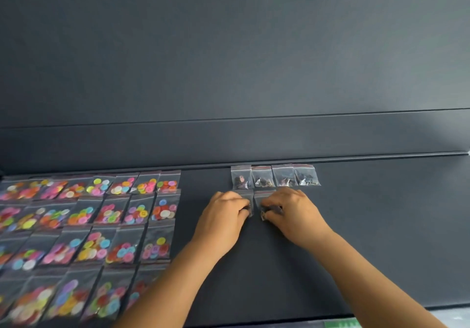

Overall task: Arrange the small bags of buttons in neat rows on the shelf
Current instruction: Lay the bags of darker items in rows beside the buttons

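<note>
On shelf (381,226): two bags, left (248,200), right (264,200), pinched, seals rearward.

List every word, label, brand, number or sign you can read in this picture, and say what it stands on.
No text can be read anywhere.
Green thing at the bottom edge: faint pale marks, too blurred and cut off to read.
Bags of dark buttons: red strip along the top, no lettering to be seen.
Bags of coloured buttons: blurred, no labels to be seen.
Dark shelf: plain, no print.
</note>
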A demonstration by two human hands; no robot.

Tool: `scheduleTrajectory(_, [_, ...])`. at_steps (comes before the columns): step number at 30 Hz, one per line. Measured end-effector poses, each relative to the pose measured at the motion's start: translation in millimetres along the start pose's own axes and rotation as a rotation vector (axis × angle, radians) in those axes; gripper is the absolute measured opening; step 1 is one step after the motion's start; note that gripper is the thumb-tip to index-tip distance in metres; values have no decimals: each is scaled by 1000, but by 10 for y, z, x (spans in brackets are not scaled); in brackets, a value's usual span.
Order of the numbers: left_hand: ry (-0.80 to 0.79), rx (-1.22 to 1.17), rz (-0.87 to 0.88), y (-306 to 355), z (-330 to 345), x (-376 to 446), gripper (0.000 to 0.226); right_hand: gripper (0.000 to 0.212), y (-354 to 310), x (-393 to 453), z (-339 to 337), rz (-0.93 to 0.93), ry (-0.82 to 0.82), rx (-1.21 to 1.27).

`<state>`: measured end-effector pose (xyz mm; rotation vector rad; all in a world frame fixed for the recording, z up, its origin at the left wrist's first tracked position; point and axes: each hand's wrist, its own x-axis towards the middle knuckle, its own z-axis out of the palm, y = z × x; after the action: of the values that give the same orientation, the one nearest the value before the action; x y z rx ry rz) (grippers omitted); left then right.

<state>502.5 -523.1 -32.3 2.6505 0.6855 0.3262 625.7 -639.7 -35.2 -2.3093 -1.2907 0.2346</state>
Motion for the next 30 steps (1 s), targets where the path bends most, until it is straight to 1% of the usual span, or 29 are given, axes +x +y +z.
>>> scheduleTrajectory(3, [3,4,10,14,19,17,29,10,-20,10,-3,53,38,11])
scheduleTrajectory(7, [2,2,-14,34,32,55,28,14,-40,40,-19,53,40,-16])
scheduleTrajectory(16, [5,54,-60,86,95,94,31,19,-55,70,-44,80,-11,-38])
scheduleTrajectory(20, [-2,70,-64,124,58,83,35,29,-82,60,-79,68,-33,-56])
scheduleTrajectory(24, [6,104,-91,137,-17,4,46,38,-171,37,-123,12,-38,-83])
scheduleTrajectory(27, [36,155,-132,79,-116,-125,52,43,-302,22,-105,-73,-18,-123])
scheduleTrajectory(30, [56,179,-194,-48,-263,-315,56,53,-495,15,-27,-160,-17,-159])
